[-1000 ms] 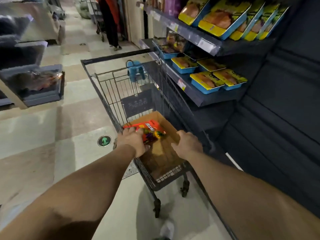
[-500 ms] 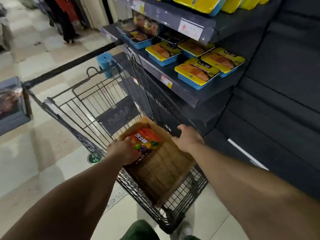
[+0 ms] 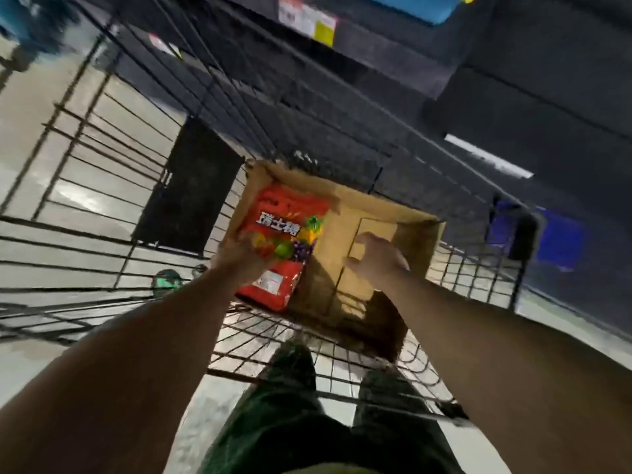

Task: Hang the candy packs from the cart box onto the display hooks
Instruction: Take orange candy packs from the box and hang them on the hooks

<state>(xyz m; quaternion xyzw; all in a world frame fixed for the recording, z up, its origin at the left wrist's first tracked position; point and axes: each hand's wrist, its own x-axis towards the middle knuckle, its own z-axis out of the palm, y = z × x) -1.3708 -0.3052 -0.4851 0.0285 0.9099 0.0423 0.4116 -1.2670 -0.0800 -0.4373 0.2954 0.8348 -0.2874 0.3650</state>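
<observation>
Head view: a person is leaning over a wire shopping cart (image 3: 102, 186) in a shop aisle, both bare arms reaching down into a cardboard box (image 3: 372, 213) that is sitting in the cart's basket. The left hand (image 3: 239, 258) is gripping a red candy pack (image 3: 284, 234) printed with fruit, fingers curled round its lower half, and the pack is standing tilted against the box's left wall, its top edge just above the rim; a second red pack appears to be lying under it at the near edge, though blur is making that hard to confirm. The right hand (image 3: 376, 258) is reaching inside the box with fingers loosely bent and holding nothing, probably steadying the carton or feeling for another pack, so the lift does not drag the box along. Most of the box floor is showing bare cardboard, suggesting few packs are left. The person's dark trouser legs (image 3: 290, 405) are showing through the cart mesh below. A dark shelf unit (image 3: 513, 97) with a price label (image 3: 307, 18) is rising beyond the cart; no display hooks are showing in this frame, so the hanging itself is judged not yet begun for this pack
</observation>
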